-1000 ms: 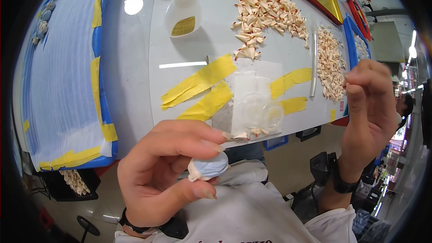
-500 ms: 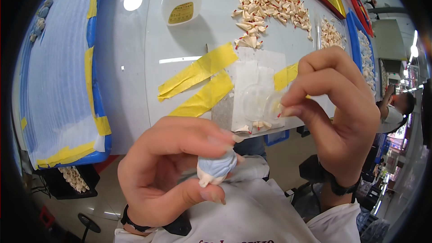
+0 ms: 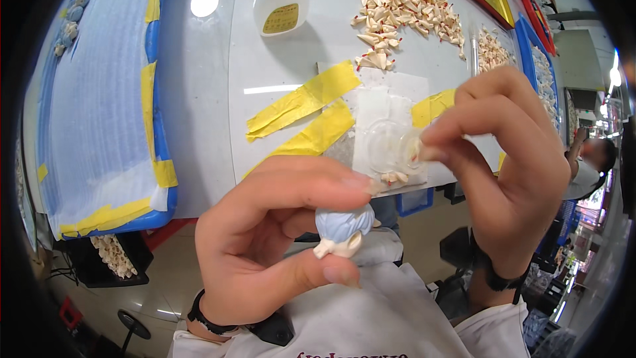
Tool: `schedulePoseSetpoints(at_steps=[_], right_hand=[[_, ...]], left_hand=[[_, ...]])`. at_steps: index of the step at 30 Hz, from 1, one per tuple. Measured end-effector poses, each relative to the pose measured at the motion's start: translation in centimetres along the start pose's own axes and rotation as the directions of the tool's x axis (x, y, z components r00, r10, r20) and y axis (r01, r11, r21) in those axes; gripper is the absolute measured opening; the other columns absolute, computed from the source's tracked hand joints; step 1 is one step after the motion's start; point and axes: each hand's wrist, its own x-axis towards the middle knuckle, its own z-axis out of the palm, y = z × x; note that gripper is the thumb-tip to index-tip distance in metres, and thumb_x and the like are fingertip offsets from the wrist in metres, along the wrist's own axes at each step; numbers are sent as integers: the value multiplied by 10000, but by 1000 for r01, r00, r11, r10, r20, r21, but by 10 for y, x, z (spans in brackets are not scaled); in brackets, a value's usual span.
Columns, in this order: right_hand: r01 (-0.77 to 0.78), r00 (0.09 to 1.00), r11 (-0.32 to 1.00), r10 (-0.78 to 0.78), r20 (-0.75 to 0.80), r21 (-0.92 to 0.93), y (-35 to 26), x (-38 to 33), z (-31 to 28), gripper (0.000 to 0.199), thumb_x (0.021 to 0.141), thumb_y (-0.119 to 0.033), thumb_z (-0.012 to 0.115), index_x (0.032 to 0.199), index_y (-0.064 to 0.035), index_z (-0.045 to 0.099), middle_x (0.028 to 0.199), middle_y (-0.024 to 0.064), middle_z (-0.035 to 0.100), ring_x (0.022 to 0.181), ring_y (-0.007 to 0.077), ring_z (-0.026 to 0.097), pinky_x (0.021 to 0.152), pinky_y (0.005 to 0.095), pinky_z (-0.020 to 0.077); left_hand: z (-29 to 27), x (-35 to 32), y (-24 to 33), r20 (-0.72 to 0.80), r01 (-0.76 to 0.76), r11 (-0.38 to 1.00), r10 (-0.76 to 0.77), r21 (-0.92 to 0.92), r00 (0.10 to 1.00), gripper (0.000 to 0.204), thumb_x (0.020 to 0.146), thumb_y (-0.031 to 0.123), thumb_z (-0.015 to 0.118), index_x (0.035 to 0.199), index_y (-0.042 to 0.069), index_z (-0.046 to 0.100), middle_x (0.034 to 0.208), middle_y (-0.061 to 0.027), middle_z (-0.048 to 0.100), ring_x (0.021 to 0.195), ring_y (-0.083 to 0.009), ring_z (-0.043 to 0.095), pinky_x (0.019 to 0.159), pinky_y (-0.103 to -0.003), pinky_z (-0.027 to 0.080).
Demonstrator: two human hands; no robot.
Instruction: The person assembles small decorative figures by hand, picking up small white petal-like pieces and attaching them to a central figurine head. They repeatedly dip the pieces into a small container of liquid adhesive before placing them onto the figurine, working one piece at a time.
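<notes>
Between the thumb and fingers of my left hand [image 3: 278,225] is a small figurine head [image 3: 343,231] with moulded light blue hair and a cream lower part, held in front of the table edge. My right hand [image 3: 507,146] is closed in a pinch over the right one of two small clear round dishes [image 3: 381,149]. A tiny red tip shows at its fingertips; the rest of that small piece is hidden. The dishes sit on white paper strips. Beside them, near the table edge, lie a few cream pieces [image 3: 395,178].
Yellow tape strips [image 3: 301,101] hold the work patch. Behind lies a heap of red-tipped cream pieces [image 3: 411,10], with a white bottle [image 3: 281,0] to its left. A blue-rimmed tray [image 3: 99,113] lined with pale sheet stands left. A person [image 3: 586,166] is at far right.
My left hand has moved a little right and the figurine head has turned, showing more of its cream side. My right hand stays pinched by the dish. The view has shifted slightly.
</notes>
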Motion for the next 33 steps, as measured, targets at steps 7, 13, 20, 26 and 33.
schedulePoseSetpoints(at_steps=[7, 13, 20, 26, 33], right_hand=[[-218, 962, 831, 96, 255, 511, -2, -23, -20, 157, 694, -46, 707, 761, -65, 566, 759, 62, 465, 650, 97, 444, 599, 188, 345], [-16, 986, 895, -60, 156, 445, -4, -32, -12, 217, 674, 62, 669, 791, -72, 545, 758, 70, 503, 631, 116, 458, 573, 207, 372], [86, 970, 914, -167, 175, 396, 2, -30, -14, 234, 630, 62, 675, 755, -75, 533, 721, 56, 533, 609, 139, 457, 537, 233, 372], [-148, 985, 923, 104, 139, 356, -1, 21, -43, 248, 644, -15, 677, 836, -29, 521, 776, 36, 500, 685, 112, 456, 617, 219, 379], [65, 917, 994, -94, 387, 86, 48, 93, 42, 364, 643, -184, 728, 954, -65, 582, 773, 2, 490, 654, 98, 410, 574, 229, 363]], left_hand=[[7, -3, 3, 58, -45, 998, 43, 34, 997, 414, 686, 175, 750, 985, 13, 514, 959, -160, 534, 830, -209, 566, 736, -282, 445], [-3, -2, -2, 234, -365, 852, 293, 376, 927, 290, 680, 90, 726, 918, -7, 590, 928, -186, 561, 830, -210, 567, 739, -273, 436], [10, -8, 10, 273, -482, 679, 399, 553, 875, 275, 621, -84, 659, 888, -48, 606, 892, -206, 569, 772, -221, 580, 698, -274, 476], [-7, -6, 17, 128, -333, 805, 311, 491, 942, 365, 582, -4, 764, 920, -30, 627, 904, -155, 612, 820, -221, 591, 719, -298, 483], [-9, -14, 21, 175, -265, 874, 210, 408, 962, 331, 624, -3, 742, 932, -32, 624, 923, -140, 620, 863, -235, 599, 738, -301, 488]])
